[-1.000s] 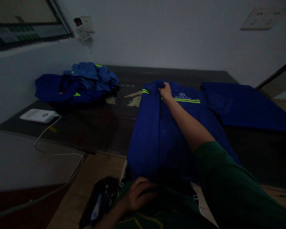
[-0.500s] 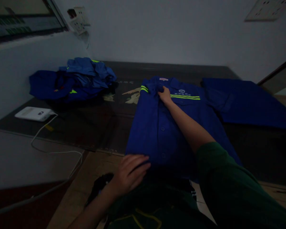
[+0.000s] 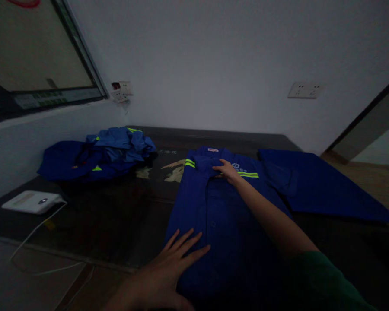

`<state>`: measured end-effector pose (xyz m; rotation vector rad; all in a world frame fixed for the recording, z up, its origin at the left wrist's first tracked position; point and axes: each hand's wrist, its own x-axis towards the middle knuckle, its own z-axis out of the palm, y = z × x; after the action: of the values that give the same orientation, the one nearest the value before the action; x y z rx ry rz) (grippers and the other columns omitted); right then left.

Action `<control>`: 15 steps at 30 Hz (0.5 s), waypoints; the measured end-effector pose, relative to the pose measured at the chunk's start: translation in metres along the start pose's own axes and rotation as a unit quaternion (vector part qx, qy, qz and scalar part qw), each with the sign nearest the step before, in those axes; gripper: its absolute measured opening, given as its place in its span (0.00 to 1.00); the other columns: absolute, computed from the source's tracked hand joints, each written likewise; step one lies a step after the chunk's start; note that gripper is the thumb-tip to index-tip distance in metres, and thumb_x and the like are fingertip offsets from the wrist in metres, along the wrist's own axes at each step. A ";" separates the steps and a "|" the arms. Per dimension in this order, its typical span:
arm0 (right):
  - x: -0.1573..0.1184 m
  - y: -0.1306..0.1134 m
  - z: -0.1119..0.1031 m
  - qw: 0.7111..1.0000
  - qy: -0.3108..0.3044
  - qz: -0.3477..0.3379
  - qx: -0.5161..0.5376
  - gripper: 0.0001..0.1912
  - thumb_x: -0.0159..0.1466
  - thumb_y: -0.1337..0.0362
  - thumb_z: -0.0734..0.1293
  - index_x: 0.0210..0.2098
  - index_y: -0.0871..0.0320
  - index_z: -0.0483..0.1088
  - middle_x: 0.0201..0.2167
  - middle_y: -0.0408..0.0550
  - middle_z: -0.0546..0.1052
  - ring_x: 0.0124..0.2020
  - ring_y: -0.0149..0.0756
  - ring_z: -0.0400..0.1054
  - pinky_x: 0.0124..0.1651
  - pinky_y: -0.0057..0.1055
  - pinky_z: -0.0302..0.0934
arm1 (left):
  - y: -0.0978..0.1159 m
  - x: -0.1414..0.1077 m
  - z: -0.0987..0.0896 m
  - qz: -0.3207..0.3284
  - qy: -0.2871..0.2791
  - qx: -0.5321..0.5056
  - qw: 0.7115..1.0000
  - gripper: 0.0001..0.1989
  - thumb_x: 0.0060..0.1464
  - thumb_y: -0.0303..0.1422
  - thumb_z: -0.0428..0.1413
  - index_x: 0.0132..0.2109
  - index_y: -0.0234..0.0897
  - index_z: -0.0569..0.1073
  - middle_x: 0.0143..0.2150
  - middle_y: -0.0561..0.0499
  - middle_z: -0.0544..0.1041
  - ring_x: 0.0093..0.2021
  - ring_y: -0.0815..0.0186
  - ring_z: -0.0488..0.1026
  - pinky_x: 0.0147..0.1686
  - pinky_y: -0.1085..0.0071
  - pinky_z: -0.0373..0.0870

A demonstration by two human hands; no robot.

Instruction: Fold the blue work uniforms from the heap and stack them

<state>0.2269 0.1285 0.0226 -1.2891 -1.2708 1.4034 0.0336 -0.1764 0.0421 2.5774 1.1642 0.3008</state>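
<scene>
A dark blue work shirt [image 3: 220,207] with yellow-green stripes lies buttoned side up on the dark table [image 3: 116,233], its collar toward the wall. Over the shirt's lower left part, my left hand [image 3: 178,263] is spread, fingers apart, holding nothing. My right hand [image 3: 227,170] is at the chest near the collar, its thumb and fingers closed on the shirt's front. One sleeve is folded in across the chest at the left, and the other lies out to the right.
Crumpled blue clothes [image 3: 116,149] are heaped at the back left. A white device [image 3: 32,202] with a cable lies at the left edge. Folded blue cloth [image 3: 320,185] lies on the right. Sockets [image 3: 306,90] are on the wall.
The view has tilted up, so the table sits lower in the picture. My left hand has spread its fingers and moved further over the shirt. My right hand stays near the collar.
</scene>
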 end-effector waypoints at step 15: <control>0.013 0.016 -0.013 0.987 0.022 -0.113 -0.114 0.26 0.52 0.65 0.70 0.51 0.44 0.71 0.28 0.40 0.74 0.31 0.38 0.71 0.36 0.35 0.68 | -0.256 0.252 -0.098 -0.202 0.232 -0.015 0.951 0.17 0.56 0.20 0.44 0.46 0.30 0.74 0.47 0.43 0.77 0.48 0.63 0.73 0.52 0.67 0.67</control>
<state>0.2393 0.1409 0.0056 -1.2715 -1.5298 1.0887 -0.0110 0.1927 0.0606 2.2243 1.7888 0.8470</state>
